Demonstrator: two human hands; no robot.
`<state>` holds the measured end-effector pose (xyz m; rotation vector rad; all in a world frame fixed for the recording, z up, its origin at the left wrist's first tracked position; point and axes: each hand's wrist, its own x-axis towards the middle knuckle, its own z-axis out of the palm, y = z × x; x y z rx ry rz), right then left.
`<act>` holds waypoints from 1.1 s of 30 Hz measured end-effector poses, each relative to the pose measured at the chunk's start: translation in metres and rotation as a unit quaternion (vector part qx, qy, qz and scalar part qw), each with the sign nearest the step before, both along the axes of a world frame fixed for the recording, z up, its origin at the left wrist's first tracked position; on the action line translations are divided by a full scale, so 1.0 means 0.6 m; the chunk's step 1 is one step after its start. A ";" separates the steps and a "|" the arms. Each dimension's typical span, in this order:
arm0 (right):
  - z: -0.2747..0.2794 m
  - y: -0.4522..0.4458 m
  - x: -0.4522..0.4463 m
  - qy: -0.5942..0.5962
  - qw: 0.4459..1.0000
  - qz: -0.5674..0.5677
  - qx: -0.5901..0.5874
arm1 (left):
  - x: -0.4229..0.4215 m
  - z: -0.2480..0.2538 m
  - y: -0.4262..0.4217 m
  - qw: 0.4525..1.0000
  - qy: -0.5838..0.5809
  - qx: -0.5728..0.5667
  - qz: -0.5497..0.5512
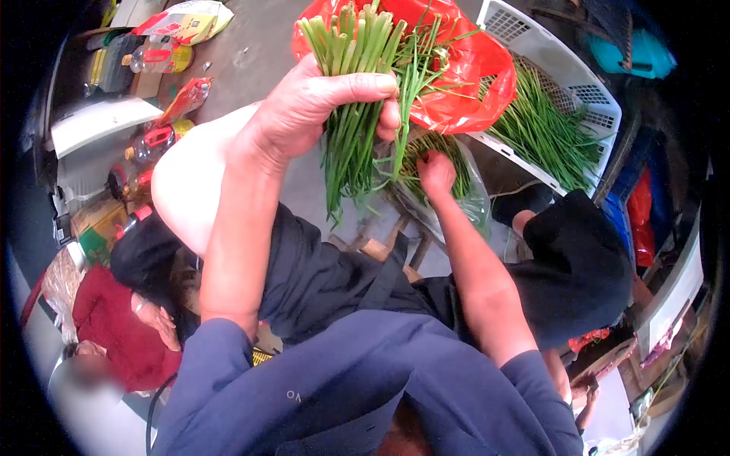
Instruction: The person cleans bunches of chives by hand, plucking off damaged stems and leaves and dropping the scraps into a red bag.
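Note:
My left hand [315, 102] is wrapped round a thick bunch of chives [351, 53], raised in front of me with the cut ends up and the leaves hanging down. Thinner loose strands [414, 72] droop beside the thumb. Lower and to the right, my right hand [437, 173] is closed over more greens lying in a clear plastic bag [475, 199]. Its fingertips are hidden, so what they pinch cannot be made out. Behind the bunch spreads a red plastic bag [479, 87].
A white slatted crate [601, 99] with long greens [544, 125] stands at the upper right. Bottles [163, 58] and packets [190, 21] line the left side. A person in a red top [114, 327] sits at lower left; another person's arm [585, 414] shows at lower right.

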<state>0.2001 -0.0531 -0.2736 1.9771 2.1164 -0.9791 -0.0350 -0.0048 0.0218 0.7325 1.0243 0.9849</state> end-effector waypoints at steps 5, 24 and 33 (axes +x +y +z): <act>0.004 0.010 0.005 0.051 0.999 0.000 0.018 | 0.001 0.003 0.002 1.000 0.018 -0.004 -0.002; 0.364 0.067 0.056 0.592 0.737 -0.247 -0.212 | 0.086 -0.059 -0.027 0.989 0.056 -0.027 -0.131; 0.377 0.055 0.032 0.647 0.692 -0.276 -0.162 | 0.109 -0.074 -0.040 0.992 0.002 -0.032 -0.119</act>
